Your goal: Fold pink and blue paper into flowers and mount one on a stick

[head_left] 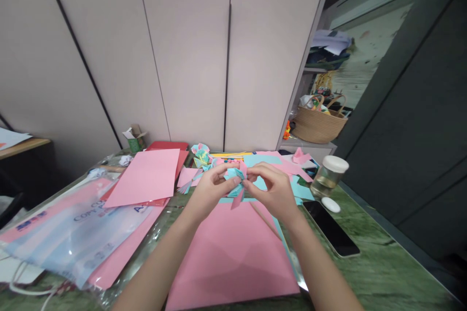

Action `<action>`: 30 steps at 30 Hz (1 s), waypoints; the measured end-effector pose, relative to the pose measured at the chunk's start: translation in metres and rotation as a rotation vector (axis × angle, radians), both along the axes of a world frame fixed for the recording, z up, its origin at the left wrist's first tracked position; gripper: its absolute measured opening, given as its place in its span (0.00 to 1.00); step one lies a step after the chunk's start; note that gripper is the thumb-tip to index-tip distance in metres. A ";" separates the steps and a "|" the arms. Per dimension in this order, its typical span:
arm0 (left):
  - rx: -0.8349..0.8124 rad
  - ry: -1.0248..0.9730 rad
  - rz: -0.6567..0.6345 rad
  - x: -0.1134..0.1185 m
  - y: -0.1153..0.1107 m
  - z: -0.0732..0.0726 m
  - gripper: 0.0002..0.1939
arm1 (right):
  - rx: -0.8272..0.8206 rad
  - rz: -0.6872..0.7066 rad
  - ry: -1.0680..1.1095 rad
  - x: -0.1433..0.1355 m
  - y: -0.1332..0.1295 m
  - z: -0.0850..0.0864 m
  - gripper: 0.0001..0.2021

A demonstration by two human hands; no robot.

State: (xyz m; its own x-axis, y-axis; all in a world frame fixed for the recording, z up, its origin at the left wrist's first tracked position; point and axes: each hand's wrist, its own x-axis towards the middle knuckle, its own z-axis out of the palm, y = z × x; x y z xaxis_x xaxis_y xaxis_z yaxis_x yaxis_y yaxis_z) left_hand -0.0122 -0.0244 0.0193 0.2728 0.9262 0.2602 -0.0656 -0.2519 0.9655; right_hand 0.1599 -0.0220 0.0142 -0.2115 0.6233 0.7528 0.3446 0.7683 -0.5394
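Observation:
Between my two hands is a small folded paper piece (235, 187), light blue with pink strips, held above the table. My left hand (215, 185) pinches its left side with thumb and fingers. From the right, my right hand (270, 185) has thumb and index finger closed on the pink and blue folds. Part of the piece is hidden behind my fingers. Below my hands lies a large pink paper sheet (233, 257), with a thin stick (265, 221) resting on its right part and a light blue sheet edge showing beneath it.
At left lie a pink sheet (146, 177) and a plastic copy-paper bag (80, 233). On the right are a phone (331, 229), a white lid (331, 204) and a capped jar (328, 177). Paper flowers (201, 154) and scraps sit behind my hands, before the cabinet doors (189, 48).

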 end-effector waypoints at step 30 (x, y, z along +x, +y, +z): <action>-0.004 -0.353 0.131 0.011 0.016 -0.012 0.14 | 0.586 -0.409 -0.102 -0.024 -0.012 -0.010 0.08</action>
